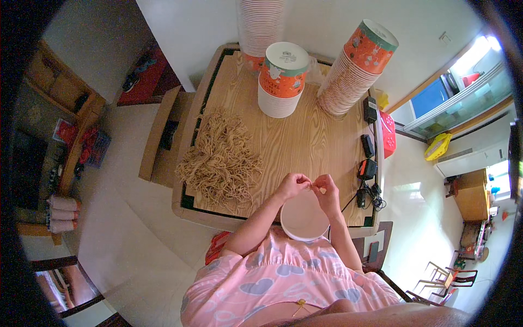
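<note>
My left hand [294, 186] and my right hand [327, 194] meet at the far rim of a white paper bucket [305, 220], which rests against my lap at the table's near edge. The bucket's open mouth faces up toward me, and its inside is bare white. Both hands are pinched closed, fingertips nearly touching. A small pale bit shows between them, too small to name. Left of my hands lies a loose heap of tan cords [223, 158], tangled and spread on the wooden table [297, 147].
Upside-down stacks of orange-and-green paper buckets stand toward the back: a short stack [282, 82], a tall leaning stack [357, 68] and another tall stack [260, 27]. Black power adapters [367, 169] and cables line the table's right edge. An open cardboard box [163, 141] stands at left.
</note>
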A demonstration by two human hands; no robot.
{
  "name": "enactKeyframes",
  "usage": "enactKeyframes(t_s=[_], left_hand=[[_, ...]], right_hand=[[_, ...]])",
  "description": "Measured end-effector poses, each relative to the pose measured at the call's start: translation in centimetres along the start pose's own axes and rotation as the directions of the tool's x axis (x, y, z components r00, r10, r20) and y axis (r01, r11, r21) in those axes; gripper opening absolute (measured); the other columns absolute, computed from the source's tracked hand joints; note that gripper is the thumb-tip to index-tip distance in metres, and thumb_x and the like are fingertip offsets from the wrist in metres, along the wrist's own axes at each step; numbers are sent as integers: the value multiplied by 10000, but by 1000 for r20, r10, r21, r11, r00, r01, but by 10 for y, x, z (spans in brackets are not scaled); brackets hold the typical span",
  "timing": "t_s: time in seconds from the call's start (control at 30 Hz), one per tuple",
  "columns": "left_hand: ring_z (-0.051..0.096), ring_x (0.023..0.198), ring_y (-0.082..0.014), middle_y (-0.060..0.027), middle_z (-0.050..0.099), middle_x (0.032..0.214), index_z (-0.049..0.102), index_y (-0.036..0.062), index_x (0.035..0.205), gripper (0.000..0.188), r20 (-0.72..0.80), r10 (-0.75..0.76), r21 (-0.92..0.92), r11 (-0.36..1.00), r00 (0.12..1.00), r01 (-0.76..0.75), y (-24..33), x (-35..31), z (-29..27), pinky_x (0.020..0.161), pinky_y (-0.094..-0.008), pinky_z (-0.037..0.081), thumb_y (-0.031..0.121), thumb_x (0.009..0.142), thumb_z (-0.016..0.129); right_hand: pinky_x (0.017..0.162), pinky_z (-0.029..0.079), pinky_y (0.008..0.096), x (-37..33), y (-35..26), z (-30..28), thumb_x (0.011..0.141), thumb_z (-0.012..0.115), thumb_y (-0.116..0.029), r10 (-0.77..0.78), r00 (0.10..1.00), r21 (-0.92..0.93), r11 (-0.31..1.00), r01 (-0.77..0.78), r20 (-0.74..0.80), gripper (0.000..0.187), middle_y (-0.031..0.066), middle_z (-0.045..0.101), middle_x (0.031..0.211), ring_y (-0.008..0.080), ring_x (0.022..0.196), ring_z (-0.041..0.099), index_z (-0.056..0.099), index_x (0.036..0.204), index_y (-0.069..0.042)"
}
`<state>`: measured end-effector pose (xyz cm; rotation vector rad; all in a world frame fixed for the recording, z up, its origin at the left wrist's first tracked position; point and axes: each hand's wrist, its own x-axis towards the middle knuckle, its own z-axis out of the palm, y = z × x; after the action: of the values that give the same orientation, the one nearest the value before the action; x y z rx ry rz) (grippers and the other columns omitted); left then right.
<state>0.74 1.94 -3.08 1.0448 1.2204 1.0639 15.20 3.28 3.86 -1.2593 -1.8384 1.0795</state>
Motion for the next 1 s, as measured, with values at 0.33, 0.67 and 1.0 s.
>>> enactKeyframes(t_s=[0.33, 0.67, 1.0], left_hand=[[543, 701, -80, -4, 606, 773, 620, 18, 838, 101, 192, -67, -156, 983, 979, 97, 9, -4, -12, 653, -230, 455, 95, 797, 569], [553, 649, -87, -3, 610, 772, 619, 51, 923, 182, 342, -231, -359, 864, 911, 354, 11, -2, -21, 597, -225, 450, 170, 792, 578], [495, 492, -58, -4, 563, 658, 607, 28, 851, 114, 361, -282, -478, 763, 889, 436, 12, 1, -22, 440, -176, 402, 122, 799, 567]], right_hand=[[656, 455, 259, 2, 1, 1, 729, 610, 26, 47, 999, 77, 996, -49, 24, 185, 45, 550, 727, 115, 692, 537, 475, 843, -30], [673, 465, 268, 1, -5, -1, 741, 609, -2, 32, 998, -17, 999, -31, 47, 76, 55, 616, 744, 132, 735, 575, 607, 811, -30], [747, 405, 354, 9, -16, -12, 696, 643, -95, -342, 929, -357, 858, 371, 142, 80, 51, 618, 754, 240, 734, 558, 649, 775, -101]])
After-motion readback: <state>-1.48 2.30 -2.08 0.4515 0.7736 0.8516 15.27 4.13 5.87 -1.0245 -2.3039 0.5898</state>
